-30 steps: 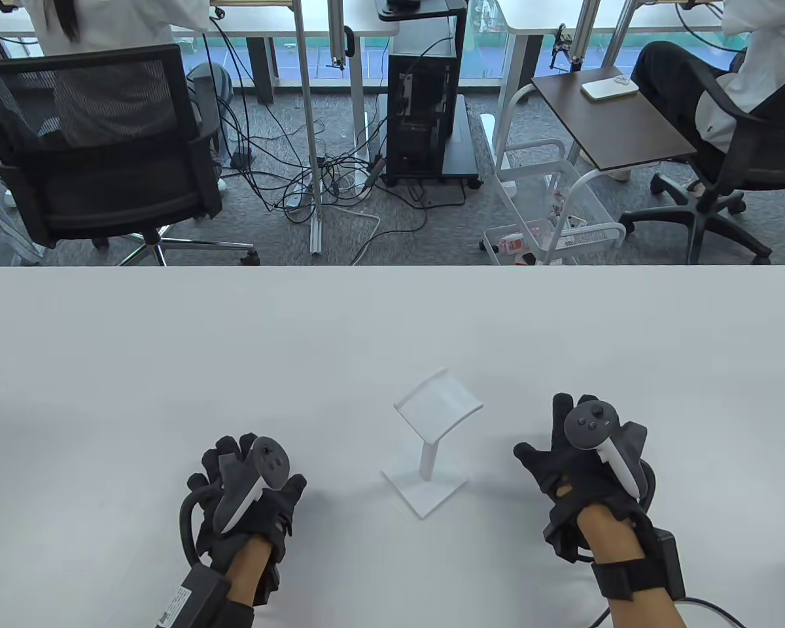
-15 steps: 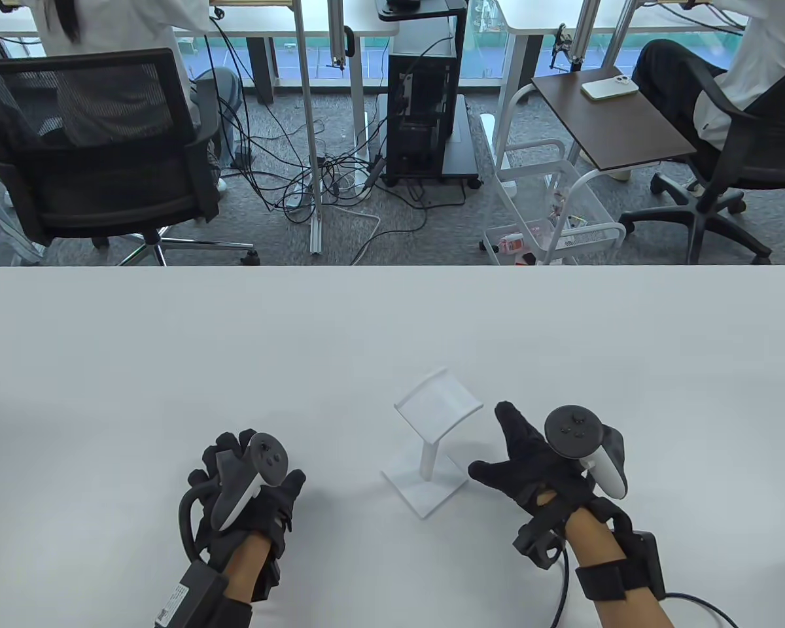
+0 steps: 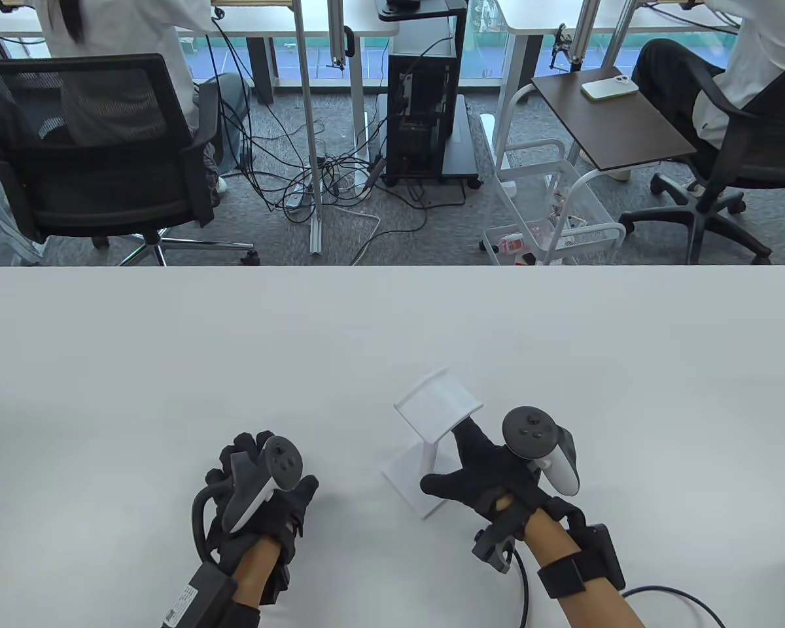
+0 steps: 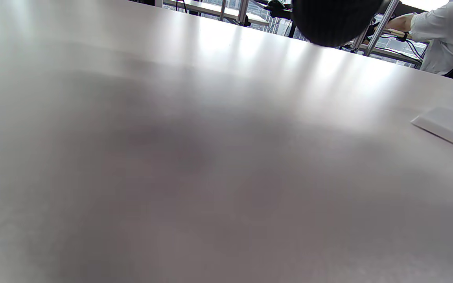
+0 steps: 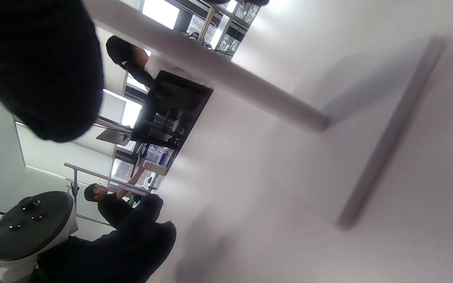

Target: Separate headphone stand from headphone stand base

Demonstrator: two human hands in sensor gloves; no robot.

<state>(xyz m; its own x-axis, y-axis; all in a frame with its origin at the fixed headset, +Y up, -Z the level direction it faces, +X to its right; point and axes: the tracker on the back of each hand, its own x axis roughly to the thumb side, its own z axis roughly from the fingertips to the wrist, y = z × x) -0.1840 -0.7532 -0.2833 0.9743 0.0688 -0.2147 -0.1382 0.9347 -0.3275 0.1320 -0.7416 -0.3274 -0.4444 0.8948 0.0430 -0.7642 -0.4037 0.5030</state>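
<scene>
A white headphone stand is upright on the table, with its curved cradle (image 3: 438, 407) on a post (image 3: 428, 458) fixed in a flat square base (image 3: 399, 472). My right hand (image 3: 446, 458) is open at the stand, with the thumb (image 3: 434, 485) over the base's near corner and a finger (image 3: 466, 437) under the cradle, right of the post. In the right wrist view the post (image 5: 226, 74) and base (image 5: 352, 165) fill the frame beside a fingertip (image 5: 41, 67). My left hand (image 3: 271, 468) rests on the table left of the stand, holding nothing. The base corner (image 4: 448, 127) shows in the left wrist view.
The white table (image 3: 392, 327) stretches far beyond the stand, with its far edge near mid-frame. Past it are office chairs (image 3: 98, 157), a computer cart (image 3: 425, 111) and a white wire trolley (image 3: 553, 216).
My right hand has moved left from the table's right side to the stand, its thumb and fingers now spread around the post. My left hand has shifted slightly right.
</scene>
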